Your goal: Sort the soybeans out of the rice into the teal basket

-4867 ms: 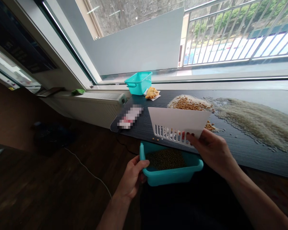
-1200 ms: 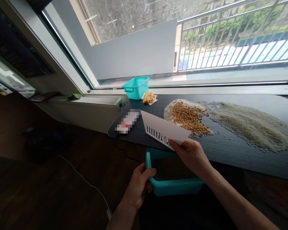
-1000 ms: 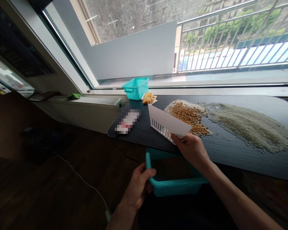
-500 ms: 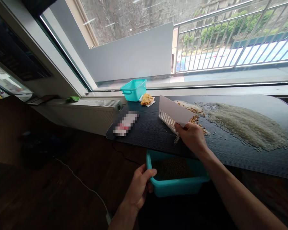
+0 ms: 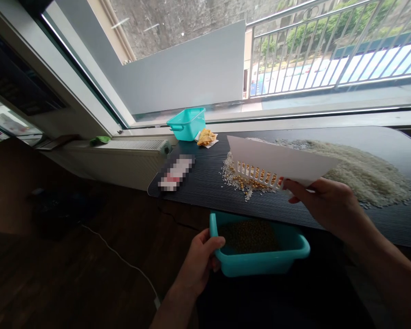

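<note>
My left hand [image 5: 202, 256] is closed on the left rim of a turquoise plastic tub [image 5: 260, 267], held below the table's front edge. Small brownish grains [image 5: 251, 235] lie inside the tub. My right hand [image 5: 324, 198] grips a white sheet scraper with a slotted lower edge [image 5: 277, 157], fingers pinched near its lower right corner. The scraper is tilted over a mix of white grains and yellow kernels [image 5: 250, 183] on the dark table. Part of that mix is hidden behind it. A large spread of pale rice-like grains [image 5: 370, 171] lies to the right, beyond my right hand.
A second turquoise basket [image 5: 188, 125] stands at the table's back left, beside a yellow crumpled item [image 5: 206, 137] on white paper. A blurred flat object [image 5: 176, 172] lies at the left edge of the dark table [image 5: 205, 183]. A radiator [image 5: 130, 160] and window border the table.
My right hand has moved right with the scraper and turned it flatter, uncovering more kernels and white grains on its near side. My left hand still holds the tub, which sits slightly more right.
</note>
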### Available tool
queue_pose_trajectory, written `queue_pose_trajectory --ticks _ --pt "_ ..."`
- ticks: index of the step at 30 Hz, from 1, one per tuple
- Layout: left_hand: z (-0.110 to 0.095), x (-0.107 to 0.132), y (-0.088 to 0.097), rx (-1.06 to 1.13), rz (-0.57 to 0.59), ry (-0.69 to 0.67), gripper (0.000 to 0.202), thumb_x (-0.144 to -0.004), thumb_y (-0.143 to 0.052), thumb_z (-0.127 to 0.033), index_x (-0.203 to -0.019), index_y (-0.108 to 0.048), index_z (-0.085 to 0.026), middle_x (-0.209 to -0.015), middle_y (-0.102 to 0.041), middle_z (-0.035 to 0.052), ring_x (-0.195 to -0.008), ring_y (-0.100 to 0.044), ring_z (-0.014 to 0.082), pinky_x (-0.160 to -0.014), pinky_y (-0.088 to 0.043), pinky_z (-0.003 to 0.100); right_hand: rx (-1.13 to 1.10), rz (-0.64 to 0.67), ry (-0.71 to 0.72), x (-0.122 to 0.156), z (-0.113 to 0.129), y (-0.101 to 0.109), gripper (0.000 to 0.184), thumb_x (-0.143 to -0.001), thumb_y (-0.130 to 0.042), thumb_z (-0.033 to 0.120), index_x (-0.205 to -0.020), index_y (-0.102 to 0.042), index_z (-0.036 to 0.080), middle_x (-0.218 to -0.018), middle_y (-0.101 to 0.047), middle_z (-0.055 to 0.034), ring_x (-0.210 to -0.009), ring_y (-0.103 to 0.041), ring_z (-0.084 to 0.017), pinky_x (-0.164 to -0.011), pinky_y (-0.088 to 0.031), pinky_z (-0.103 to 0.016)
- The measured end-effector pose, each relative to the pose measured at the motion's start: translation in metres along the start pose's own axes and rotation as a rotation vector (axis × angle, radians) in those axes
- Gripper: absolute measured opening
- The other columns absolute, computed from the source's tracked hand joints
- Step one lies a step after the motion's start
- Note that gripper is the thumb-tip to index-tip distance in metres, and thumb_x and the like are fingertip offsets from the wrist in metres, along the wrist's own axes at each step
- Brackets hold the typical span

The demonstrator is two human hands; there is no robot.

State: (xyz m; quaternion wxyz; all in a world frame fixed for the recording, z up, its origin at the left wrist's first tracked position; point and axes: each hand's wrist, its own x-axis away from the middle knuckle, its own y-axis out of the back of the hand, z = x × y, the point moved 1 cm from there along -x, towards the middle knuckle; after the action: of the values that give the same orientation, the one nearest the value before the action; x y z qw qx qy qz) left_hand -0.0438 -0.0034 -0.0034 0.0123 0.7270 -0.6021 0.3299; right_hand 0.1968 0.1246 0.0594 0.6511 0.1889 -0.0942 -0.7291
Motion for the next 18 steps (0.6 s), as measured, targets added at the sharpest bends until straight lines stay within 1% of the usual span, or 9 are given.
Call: queue_pose_trajectory --ticks 5,9,13,18 --pt "-0.002 0.004 -0.003 -0.012 -0.007 0.013 0.036 -0.059 -0.085 -0.036 -0.068 -0.057 -0.017 -0.044 -0.041 -0.0105 -0.037 -0.031 0.0036 -0.037 -0.023 0.018 0.055 -0.023 0.070 0.016 -0.015 0.013 0.036 -0.064 -0.072 0.059 -0.073 -0.078 0.025 -0.063 -0.073 -0.0019 -0.051 -0.064 -0.020 -0.053 -0.050 -0.033" --pt "-0.001 0.005 -0.003 -0.013 0.003 0.016 0.033 -0.061 -0.084 -0.035 -0.068 -0.057 -0.017 -0.043 -0.040 -0.0107 -0.037 -0.030 0.0036 -0.038 -0.023 0.018 0.085 -0.020 0.052 0.021 -0.019 0.018 0.035 -0.067 -0.072 0.056 -0.078 -0.079 0.023 -0.067 -0.075 -0.0034 -0.056 -0.065 -0.021 -0.057 -0.051 -0.034" --pt "-0.001 0.006 -0.002 -0.007 -0.014 0.026 0.032 -0.061 -0.083 -0.033 -0.069 -0.057 -0.017 -0.045 -0.041 -0.0105 -0.038 -0.032 0.0036 -0.038 -0.023 0.018 0.103 0.020 0.019 0.018 -0.019 0.015 0.036 -0.070 -0.070 0.053 -0.084 -0.081 0.023 -0.070 -0.077 -0.0035 -0.055 -0.066 -0.022 -0.058 -0.052 -0.035" --pt "-0.003 0.005 -0.001 0.001 -0.037 0.028 0.033 -0.059 -0.084 -0.033 -0.072 -0.058 -0.017 -0.046 -0.042 -0.0107 -0.038 -0.032 0.0037 -0.038 -0.023 0.018 0.116 0.024 0.027 0.017 -0.019 0.009 0.040 -0.069 -0.068 0.056 -0.084 -0.081 0.021 -0.070 -0.077 -0.0051 -0.056 -0.065 -0.022 -0.056 -0.051 -0.035"
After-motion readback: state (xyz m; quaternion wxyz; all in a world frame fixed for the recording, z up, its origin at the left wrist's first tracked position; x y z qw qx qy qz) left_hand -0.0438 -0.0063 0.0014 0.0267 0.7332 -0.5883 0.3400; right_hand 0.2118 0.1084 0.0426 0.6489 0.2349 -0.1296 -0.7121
